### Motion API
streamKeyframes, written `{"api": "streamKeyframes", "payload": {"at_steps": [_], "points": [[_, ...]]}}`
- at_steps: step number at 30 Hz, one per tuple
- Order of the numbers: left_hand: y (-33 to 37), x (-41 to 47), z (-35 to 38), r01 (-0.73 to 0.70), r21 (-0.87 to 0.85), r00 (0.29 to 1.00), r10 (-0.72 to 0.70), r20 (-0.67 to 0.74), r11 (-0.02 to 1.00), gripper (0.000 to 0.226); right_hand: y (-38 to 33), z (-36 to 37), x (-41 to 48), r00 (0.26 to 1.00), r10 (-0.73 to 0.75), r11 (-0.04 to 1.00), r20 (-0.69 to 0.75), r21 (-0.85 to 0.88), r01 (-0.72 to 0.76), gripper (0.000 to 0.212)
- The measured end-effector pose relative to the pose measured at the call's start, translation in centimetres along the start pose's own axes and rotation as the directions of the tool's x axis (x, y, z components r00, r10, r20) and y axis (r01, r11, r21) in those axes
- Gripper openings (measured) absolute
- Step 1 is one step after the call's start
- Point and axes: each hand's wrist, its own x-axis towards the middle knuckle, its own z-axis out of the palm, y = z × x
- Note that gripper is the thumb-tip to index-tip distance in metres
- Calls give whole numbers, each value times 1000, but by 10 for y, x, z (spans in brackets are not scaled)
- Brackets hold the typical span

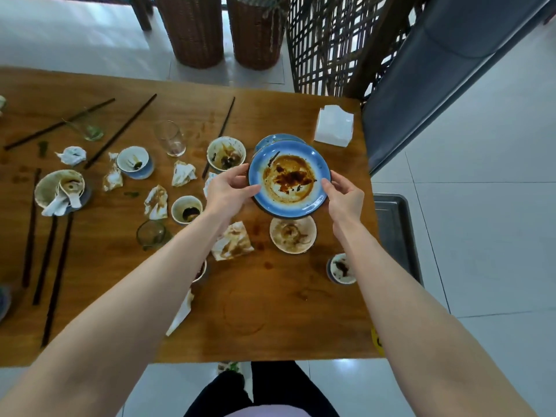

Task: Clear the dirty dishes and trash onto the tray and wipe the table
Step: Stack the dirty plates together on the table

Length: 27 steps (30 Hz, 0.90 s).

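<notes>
Both hands grip one dirty blue plate (288, 182) by opposite edges: the left hand (228, 191) pinches the near-left rim, and the right hand (343, 200) pinches the right rim with its fingers curled beneath. The plate appears raised off the desk (270, 311), overlapping a second blue plate (278, 139) behind it and a stained bowl (293, 236) in front. Brown sauce pools at its centre, so it is best kept level while carried right to the metal tray (394, 236) beside the desk edge. Soiled napkins (231, 242), small cups (186, 209) and chopsticks (120, 132) await clearing to the left.
</notes>
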Motion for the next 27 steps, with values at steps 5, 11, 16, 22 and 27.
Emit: {"api": "streamKeyframes", "payload": {"at_steps": [5, 11, 16, 22, 27], "points": [[13, 40, 14, 11, 36, 1000, -11, -7, 999, 57, -3, 10, 46, 1000, 12, 1000, 26, -27, -11, 32], [18, 77, 25, 17, 141, 999, -12, -35, 990, 59, 3, 23, 77, 998, 58, 997, 9, -47, -57, 32], [10, 99, 30, 21, 186, 999, -14, -38, 982, 57, 10, 34, 95, 996, 90, 995, 0, -54, -89, 33], [6, 111, 34, 10, 269, 996, 14, -89, 963, 58, 16, 43, 104, 993, 119, 992, -4, -51, -119, 33], [6, 114, 39, 15, 336, 997, 10, -73, 942, 58, 20, 42, 107, 991, 131, 990, -12, -47, -131, 35]]}}
